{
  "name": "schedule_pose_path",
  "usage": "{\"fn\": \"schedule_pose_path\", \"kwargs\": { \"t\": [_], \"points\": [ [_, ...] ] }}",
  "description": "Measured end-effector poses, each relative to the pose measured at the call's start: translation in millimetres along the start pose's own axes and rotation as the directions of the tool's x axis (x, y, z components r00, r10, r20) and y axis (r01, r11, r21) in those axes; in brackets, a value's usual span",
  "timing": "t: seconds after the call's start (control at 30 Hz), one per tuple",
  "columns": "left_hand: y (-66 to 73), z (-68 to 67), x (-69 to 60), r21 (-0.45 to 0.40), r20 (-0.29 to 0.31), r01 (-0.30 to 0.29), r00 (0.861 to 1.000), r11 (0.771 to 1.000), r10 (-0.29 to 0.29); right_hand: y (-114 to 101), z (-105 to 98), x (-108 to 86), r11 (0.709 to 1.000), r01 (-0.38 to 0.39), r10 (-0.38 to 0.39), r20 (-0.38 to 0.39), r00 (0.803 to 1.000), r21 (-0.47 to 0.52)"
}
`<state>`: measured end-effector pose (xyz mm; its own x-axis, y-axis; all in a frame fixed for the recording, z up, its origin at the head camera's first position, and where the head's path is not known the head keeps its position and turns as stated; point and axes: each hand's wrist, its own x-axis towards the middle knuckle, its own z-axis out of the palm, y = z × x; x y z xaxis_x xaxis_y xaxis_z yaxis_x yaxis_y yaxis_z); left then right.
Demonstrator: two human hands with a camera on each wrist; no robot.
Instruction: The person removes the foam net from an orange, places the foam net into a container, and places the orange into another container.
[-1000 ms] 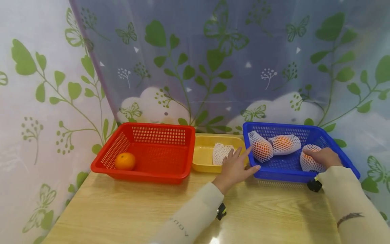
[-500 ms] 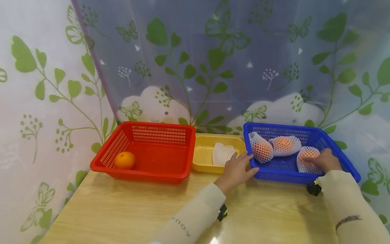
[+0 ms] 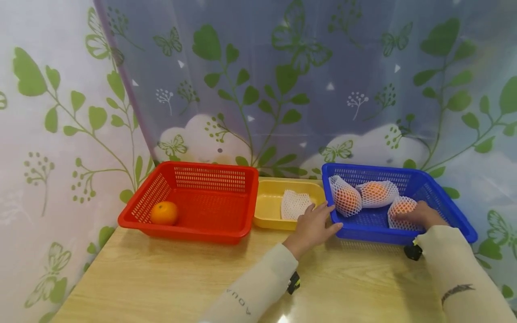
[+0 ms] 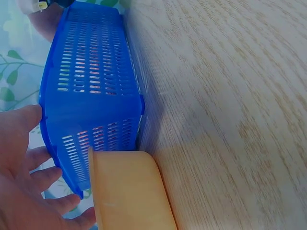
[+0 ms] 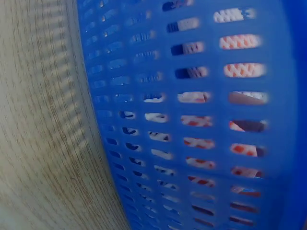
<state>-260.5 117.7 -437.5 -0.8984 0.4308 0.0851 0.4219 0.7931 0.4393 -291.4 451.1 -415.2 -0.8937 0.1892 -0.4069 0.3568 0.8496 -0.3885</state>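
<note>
In the head view, the blue basket (image 3: 440,190) holds three orange fruits in white foam nets. My right hand (image 3: 427,215) reaches over its front rim and grips the rightmost netted fruit (image 3: 401,207). The other two, the left fruit (image 3: 346,197) and the middle fruit (image 3: 377,193), lie untouched. My left hand (image 3: 310,228) touches the basket's left rim with spread fingers; the left wrist view shows the hand (image 4: 29,177) against the blue rim (image 4: 42,96). Through the slots of the blue wall (image 5: 283,110), the right wrist view shows bits of netted fruit.
A yellow tray (image 3: 268,197) with an empty white foam net (image 3: 295,204) stands between the baskets. At the left, a red basket (image 3: 210,233) holds one bare orange (image 3: 164,213). All stand on a wooden table (image 3: 169,278) before a patterned curtain.
The right hand and the rightmost netted fruit have moved left within the blue basket, nearer the middle fruit. The left hand's fingers have drawn down onto the rim.
</note>
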Motion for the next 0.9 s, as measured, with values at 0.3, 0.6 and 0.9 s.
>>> {"fn": "schedule_pose_path", "kwargs": {
  "t": [0.3, 0.6, 0.9],
  "points": [
    [0.5, 4.7, -2.6, -0.015, 0.015, 0.011, 1.000, 1.000, -0.010, 3.4, 12.8, 7.5, 0.998, 0.041, -0.036, -0.094, 0.995, 0.055],
    [1.4, -1.9, 0.1, -0.018, -0.025, -0.005, 1.000, 1.000, 0.005, -9.6, -4.9, -5.9, 0.989, 0.143, -0.128, -0.247, 0.961, 0.045],
    [-0.4, -2.8, 4.0, -0.029, -0.007, -0.004, 1.000, 1.000, 0.004, -33.4, -3.4, -37.1, 0.941, 0.283, -0.218, -0.306, 0.927, 0.186]
  ]
}}
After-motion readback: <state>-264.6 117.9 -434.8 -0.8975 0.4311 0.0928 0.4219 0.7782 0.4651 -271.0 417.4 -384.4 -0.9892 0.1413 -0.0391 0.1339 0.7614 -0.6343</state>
